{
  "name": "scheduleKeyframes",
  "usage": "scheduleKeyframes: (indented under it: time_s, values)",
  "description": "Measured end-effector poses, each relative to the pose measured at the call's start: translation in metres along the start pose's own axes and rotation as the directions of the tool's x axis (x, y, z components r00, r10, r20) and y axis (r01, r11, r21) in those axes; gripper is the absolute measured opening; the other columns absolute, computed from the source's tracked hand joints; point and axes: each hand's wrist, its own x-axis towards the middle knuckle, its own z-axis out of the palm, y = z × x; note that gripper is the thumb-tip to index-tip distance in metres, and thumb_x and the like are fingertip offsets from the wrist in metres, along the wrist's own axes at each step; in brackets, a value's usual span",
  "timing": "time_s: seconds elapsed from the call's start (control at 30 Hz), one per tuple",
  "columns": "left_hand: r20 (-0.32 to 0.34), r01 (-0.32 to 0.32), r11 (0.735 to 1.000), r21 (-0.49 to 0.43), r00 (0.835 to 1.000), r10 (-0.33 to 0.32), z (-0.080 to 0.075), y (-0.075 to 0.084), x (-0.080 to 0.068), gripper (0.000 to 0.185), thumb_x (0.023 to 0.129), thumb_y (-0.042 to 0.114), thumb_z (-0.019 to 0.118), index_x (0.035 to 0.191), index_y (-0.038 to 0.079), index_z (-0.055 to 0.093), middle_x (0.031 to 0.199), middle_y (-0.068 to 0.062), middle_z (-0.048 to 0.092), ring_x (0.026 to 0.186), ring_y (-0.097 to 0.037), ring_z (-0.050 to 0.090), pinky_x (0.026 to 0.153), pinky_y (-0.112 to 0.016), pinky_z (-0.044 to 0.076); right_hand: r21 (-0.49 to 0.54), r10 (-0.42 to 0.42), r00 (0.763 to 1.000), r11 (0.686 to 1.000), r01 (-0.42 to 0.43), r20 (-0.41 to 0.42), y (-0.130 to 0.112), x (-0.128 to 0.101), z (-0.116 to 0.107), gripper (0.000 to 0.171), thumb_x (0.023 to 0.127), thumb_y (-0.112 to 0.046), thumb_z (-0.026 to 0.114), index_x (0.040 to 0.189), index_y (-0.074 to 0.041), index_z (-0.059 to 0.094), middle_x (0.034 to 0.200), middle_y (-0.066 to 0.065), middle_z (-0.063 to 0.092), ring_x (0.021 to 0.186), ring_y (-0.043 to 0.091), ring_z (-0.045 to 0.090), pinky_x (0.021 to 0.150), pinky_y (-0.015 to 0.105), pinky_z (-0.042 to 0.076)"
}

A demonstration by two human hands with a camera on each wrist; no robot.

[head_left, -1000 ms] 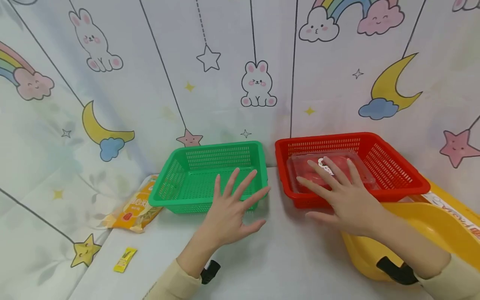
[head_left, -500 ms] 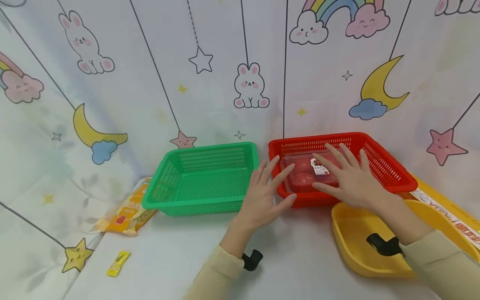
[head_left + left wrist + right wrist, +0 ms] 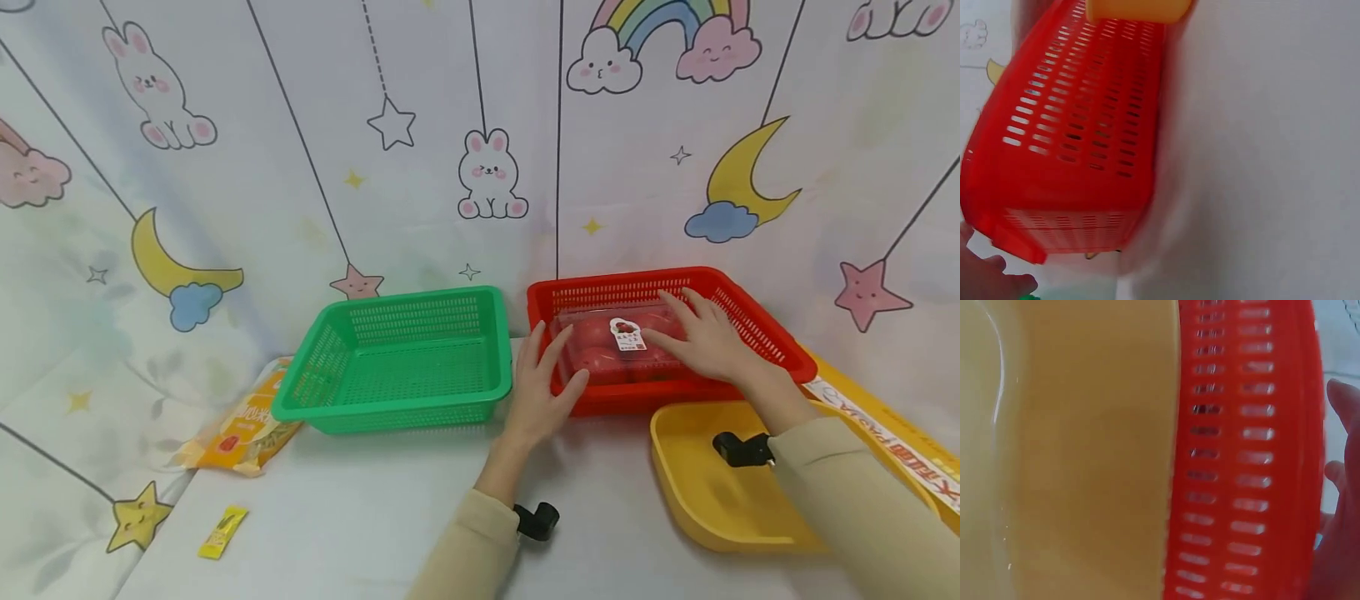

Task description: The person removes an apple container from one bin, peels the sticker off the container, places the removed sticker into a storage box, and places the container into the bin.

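Observation:
A clear plastic box of red round fruit, with a white label on its lid, lies inside the red basket. My left hand is at the basket's left front corner, its spread fingertips overlapping the box's left end in the head view. In the left wrist view, that hand shows beside the basket's rim. Over the basket's right half, my right hand has its fingers extended toward the box's right end. The right wrist view shows part of the right hand next to the rim. Neither hand grips anything.
A green basket stands left of the red one. In front of the red basket sits a yellow basin, under my right forearm. An orange snack bag and a small yellow packet lie at left; a long yellow package lies at right.
My left hand has moved right, from in front of the green basket to the red basket's left side. My right hand has shifted toward the box's right end, uncovering its label.

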Motion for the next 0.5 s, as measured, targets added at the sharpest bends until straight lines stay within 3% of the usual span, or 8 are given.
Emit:
scheduleKeyframes:
  time_s: [0.23, 0.5]
  values:
    - [-0.035, 0.058, 0.975, -0.216, 0.997, -0.067, 0.012, -0.023, -0.004, 0.067, 0.093, 0.035, 0.065, 0.155, 0.031, 0.039, 0.165, 0.009, 0.018, 0.147, -0.018, 0.023, 0.099, -0.043, 0.05, 0.153, 0.135, 0.987, 0.977, -0.148, 0.093, 0.024, 0.007, 0.005, 0.104, 0.096, -0.059, 0.056, 0.16, 0.0, -0.001, 0.156, 0.038, 0.012, 0.134, 0.059, 0.02, 0.1, 0.075, 0.033]
    - [-0.045, 0.068, 0.892, -0.446, 0.994, -0.098, 0.018, -0.039, -0.009, 0.06, 0.094, 0.023, 0.067, 0.15, 0.018, 0.046, 0.164, 0.012, 0.021, 0.146, -0.015, 0.025, 0.103, -0.041, 0.047, 0.282, 0.214, 0.948, 0.918, -0.278, 0.236, 0.031, 0.011, 0.005, 0.109, 0.094, -0.061, 0.058, 0.156, 0.009, 0.002, 0.144, 0.036, 0.03, 0.125, 0.053, 0.034, 0.096, 0.059, 0.049]
